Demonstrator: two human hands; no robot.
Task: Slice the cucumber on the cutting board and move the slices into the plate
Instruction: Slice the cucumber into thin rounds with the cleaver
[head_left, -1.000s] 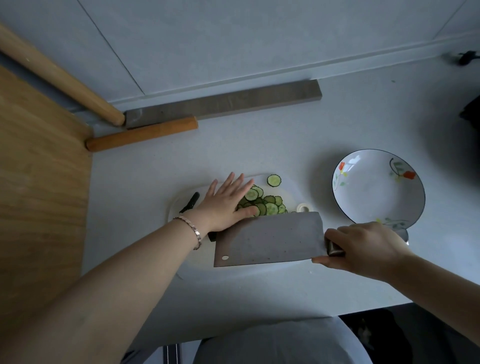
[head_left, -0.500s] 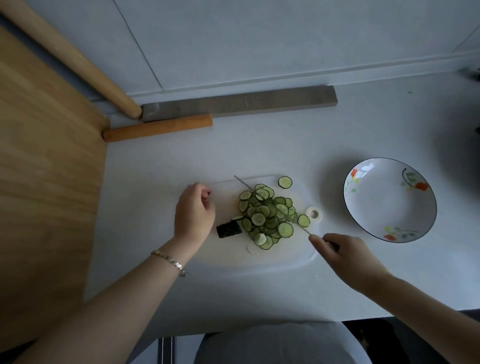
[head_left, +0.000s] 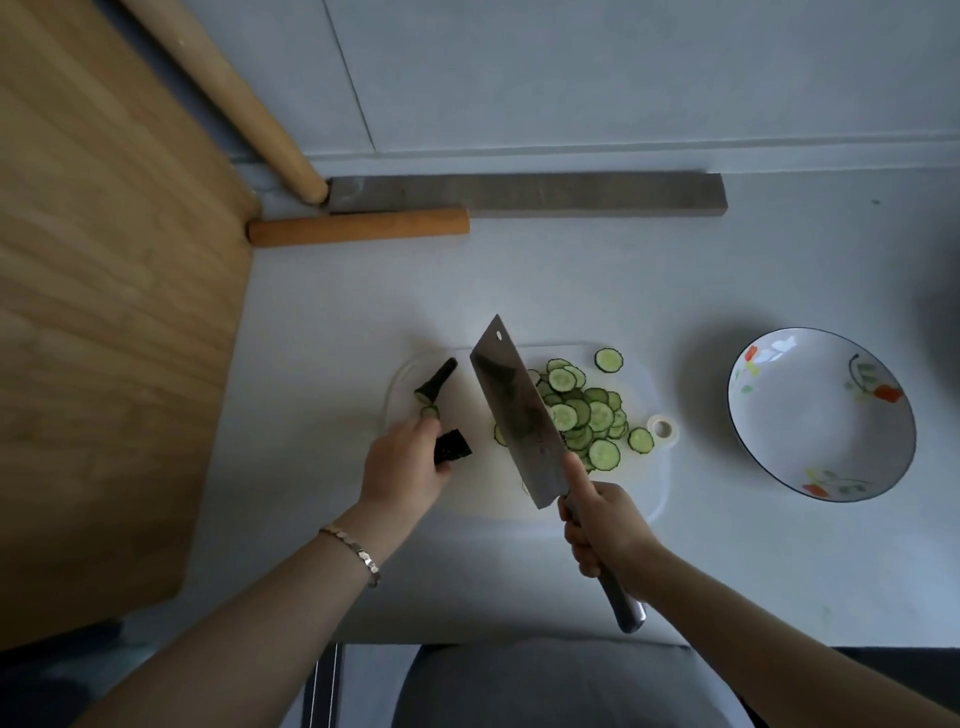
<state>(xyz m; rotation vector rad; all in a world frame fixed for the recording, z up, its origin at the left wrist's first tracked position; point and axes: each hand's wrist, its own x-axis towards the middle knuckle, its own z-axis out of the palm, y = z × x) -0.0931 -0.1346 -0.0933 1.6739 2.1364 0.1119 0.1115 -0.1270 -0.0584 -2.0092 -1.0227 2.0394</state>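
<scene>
Green cucumber slices (head_left: 587, 415) heap just beyond the right fingers (head_left: 577, 545), which grip the cleaver (head_left: 519, 410), likely for scooping; left fingers (head_left: 422, 435) pinch the cucumber stub (head_left: 453, 447) aside.

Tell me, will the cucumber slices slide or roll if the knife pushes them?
Probably slide: the cucumber slices look thin and lie flat on the smooth cutting board. The overlapping ones may cling together and move as a clump.

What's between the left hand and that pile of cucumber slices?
In the head view, the cleaver blade, gripped by the right hand, crosses the white board between them.
</scene>
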